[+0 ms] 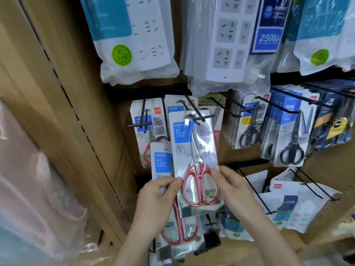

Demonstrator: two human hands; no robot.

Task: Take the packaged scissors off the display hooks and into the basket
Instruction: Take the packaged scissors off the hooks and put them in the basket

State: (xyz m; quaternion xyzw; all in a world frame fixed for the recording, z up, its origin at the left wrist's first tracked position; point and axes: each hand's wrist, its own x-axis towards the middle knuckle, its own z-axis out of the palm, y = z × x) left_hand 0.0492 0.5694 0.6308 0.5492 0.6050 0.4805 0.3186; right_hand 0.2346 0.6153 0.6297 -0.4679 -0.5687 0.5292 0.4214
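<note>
- The left hand (157, 204) is curled round a loose blister pack of red-handled scissors (180, 235). Its thumb presses on the left edge of the pack in front.
- This loose pack is off the display and stands close to upright. Its handles are low and its card top is high, with a blue panel that reads "HOME".
- The right hand (230, 189) pinches the right edge of the front pack of red-handled scissors (194, 160), with the thumb on the clear plastic beside a handle loop.
- In the front pack, the steel blades point up and the red loops point down toward the person. The long axis is nearly vertical, leaning a little left at the top.
- Its card has a blue panel with "HOME" and a large pale "V" beneath. The smaller print is too blurred to read.
- The top of this pack sits at the tip of a black wire hook (199, 117), so it hangs on the display.
- Behind it hang more carded packs (146, 127), one with a small red corner logo that seems to read "deli".
- To the right, packs of black-handled scissors (292, 154) hang with blades up.
- Above and farthest are bagged white power strips (146, 35). One bears a green round sticker (122, 54) marked "3.0m", and another has a blue label (269, 38) reading "2500W".
</note>
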